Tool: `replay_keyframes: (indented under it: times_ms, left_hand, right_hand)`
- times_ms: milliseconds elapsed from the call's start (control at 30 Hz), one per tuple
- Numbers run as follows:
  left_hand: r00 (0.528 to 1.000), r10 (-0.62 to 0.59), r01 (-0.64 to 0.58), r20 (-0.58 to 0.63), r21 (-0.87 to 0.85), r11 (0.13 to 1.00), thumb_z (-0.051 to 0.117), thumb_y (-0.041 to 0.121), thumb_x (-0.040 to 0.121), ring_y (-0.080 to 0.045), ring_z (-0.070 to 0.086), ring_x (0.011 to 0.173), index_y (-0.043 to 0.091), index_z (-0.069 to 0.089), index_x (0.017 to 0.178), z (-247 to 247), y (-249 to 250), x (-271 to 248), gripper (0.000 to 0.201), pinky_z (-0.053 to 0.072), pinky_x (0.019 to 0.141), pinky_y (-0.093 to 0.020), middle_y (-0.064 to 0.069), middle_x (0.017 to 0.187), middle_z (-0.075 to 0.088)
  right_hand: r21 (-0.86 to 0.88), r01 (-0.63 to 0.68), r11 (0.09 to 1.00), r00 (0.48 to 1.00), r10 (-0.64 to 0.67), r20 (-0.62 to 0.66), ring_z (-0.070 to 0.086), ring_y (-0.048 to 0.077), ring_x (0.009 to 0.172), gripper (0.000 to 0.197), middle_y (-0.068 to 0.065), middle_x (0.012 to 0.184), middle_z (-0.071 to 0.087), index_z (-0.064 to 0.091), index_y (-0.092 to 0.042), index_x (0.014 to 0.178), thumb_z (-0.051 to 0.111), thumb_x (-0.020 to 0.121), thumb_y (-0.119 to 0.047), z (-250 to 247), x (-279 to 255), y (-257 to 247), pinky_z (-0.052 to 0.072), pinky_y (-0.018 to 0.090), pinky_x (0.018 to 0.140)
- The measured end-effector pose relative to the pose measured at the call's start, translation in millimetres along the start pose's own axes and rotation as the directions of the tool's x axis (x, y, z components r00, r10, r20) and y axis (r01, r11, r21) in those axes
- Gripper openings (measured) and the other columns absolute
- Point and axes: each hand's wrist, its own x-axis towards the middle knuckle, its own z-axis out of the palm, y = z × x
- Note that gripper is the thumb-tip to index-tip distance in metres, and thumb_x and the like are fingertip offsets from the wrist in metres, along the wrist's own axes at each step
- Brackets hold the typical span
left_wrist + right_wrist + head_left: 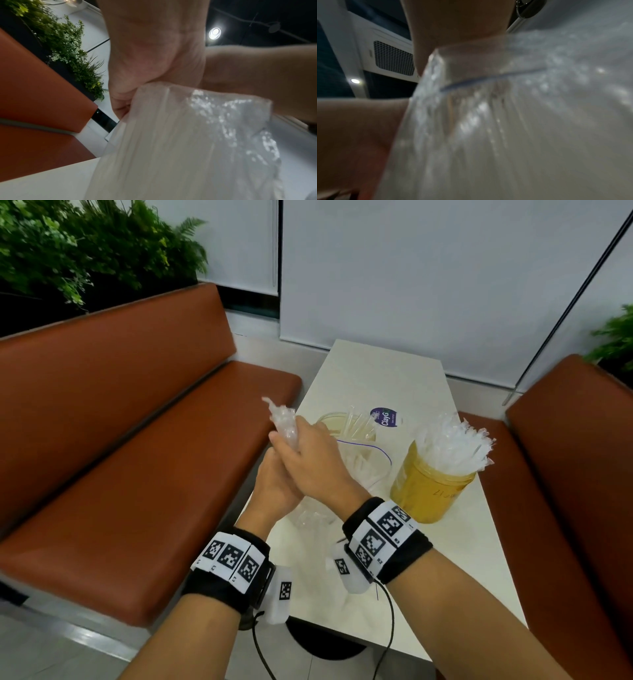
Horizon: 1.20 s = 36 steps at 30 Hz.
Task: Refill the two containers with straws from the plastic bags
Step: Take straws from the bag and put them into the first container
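Observation:
Both hands meet over the table's left edge around a bundle of clear wrapped straws [282, 416] whose top sticks up past the fingers. My right hand [303, 455] grips the bundle high up, and my left hand [274, 486] grips it just below. A clear zip bag [364, 465] with a blue seal line lies under the hands; up close the zip bag [488, 81] fills the right wrist view. The left wrist view shows my left hand [145, 56] curled on plastic-wrapped straws [180, 135]. A yellow container [428, 491] at right is packed with straws. A second container [346, 428] behind the hands holds few.
The narrow white table [387, 371] runs away from me between two orange benches [120, 474]. A purple sticker [385, 417] lies on the table past the containers. Plants [85, 251] stand behind the left bench. The far half of the table is bare.

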Motion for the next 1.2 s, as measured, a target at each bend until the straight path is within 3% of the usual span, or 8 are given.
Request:
replay_keyframes:
  times_ms: [100,167,300,500,833,1000,1133,1200]
  left_hand:
    - [0.997,-0.061,0.059,0.044,0.053,0.997,0.073,0.065,0.063,-0.013,0.056,0.087,0.025,0.065,0.095,-2.9,-18.7,0.1,0.051,0.042,0.063,-0.018,0.001,0.102,0.060]
    - [0.992,-0.115,0.113,0.043,0.045,0.992,0.077,0.073,0.056,-0.011,0.053,0.094,0.034,0.067,0.086,-7.4,-23.9,0.4,0.050,0.043,0.068,-0.023,0.004,0.111,0.058]
    - [0.986,-0.167,0.167,0.031,-0.014,0.986,0.094,0.041,0.064,-0.011,0.053,0.115,0.031,0.073,0.100,-20.9,-27.7,-6.1,0.043,0.043,0.087,-0.019,0.008,0.132,0.051]
    - [0.984,-0.176,0.176,-0.014,0.002,0.984,0.091,0.025,0.073,-0.002,0.049,0.077,0.020,0.074,0.108,-37.1,-42.8,-9.6,0.039,0.040,0.065,-0.005,-0.001,0.116,0.052]
    - [0.982,-0.181,0.182,-0.045,0.000,0.983,0.090,0.027,0.074,-0.010,0.056,0.080,0.025,0.075,0.104,-46.4,-47.4,-7.4,0.033,0.045,0.067,-0.005,-0.003,0.120,0.057]
    - [0.983,-0.170,0.170,-0.066,-0.013,0.985,0.090,0.028,0.074,-0.014,0.058,0.079,0.026,0.076,0.101,-48.3,-45.2,-7.5,0.031,0.044,0.068,-0.005,-0.003,0.116,0.059]
    - [0.982,-0.172,0.171,-0.074,-0.017,0.985,0.090,0.026,0.075,-0.011,0.056,0.077,0.026,0.076,0.101,-47.8,-42.4,-9.0,0.030,0.043,0.067,-0.005,-0.005,0.114,0.060]
    - [0.984,-0.168,0.166,-0.065,-0.029,0.986,0.089,0.025,0.076,-0.008,0.055,0.074,0.026,0.075,0.102,-46.8,-39.6,-9.1,0.029,0.045,0.068,-0.007,-0.003,0.113,0.059]
  right_hand:
    - [0.220,-0.005,0.975,1.000,0.007,-0.009,0.068,0.012,0.070,0.029,0.000,0.076,0.070,0.061,-0.015,0.102,0.050,0.103,-0.041,-13.7,15.6,-15.2,0.056,0.031,0.071]
    - [0.320,0.030,0.947,0.998,-0.011,-0.059,0.068,0.007,0.064,0.031,0.000,0.069,0.072,0.064,-0.009,0.094,0.051,0.105,-0.035,-34.9,31.2,-29.4,0.051,0.026,0.073]
    - [0.446,0.131,0.885,0.973,-0.030,-0.227,0.064,0.004,0.057,0.042,0.004,0.066,0.073,0.069,0.005,0.090,0.049,0.106,-0.029,-91.7,66.2,-51.3,0.046,0.020,0.065]
    - [0.544,0.249,0.801,0.905,0.008,-0.426,0.076,0.030,0.076,0.038,0.002,0.072,0.068,0.059,0.005,0.110,0.052,0.104,-0.031,-161.0,107.7,-27.6,0.058,0.033,0.068]
    - [0.444,-0.195,0.874,0.930,0.309,-0.198,0.059,-0.015,0.072,0.044,-0.014,0.081,0.068,0.067,0.000,0.109,0.054,0.102,-0.041,-39.0,125.3,118.2,0.043,0.023,0.080]
    - [0.307,-0.410,0.859,0.875,0.465,-0.133,0.068,0.023,0.098,0.042,0.008,0.104,0.071,0.069,-0.007,0.108,0.079,0.079,-0.035,-3.3,114.1,157.3,0.054,0.048,0.093]
    - [0.510,-0.151,0.847,0.897,0.335,-0.290,0.070,0.016,0.094,0.079,0.005,0.113,0.066,0.044,-0.031,0.133,0.088,0.071,-0.011,-20.1,112.7,151.6,0.059,0.027,0.082]
    - [0.398,-0.047,0.916,0.896,0.215,-0.389,0.067,0.013,0.097,0.070,0.001,0.117,0.065,0.044,-0.036,0.136,0.079,0.082,-0.010,-28.9,115.1,143.6,0.057,0.022,0.080]
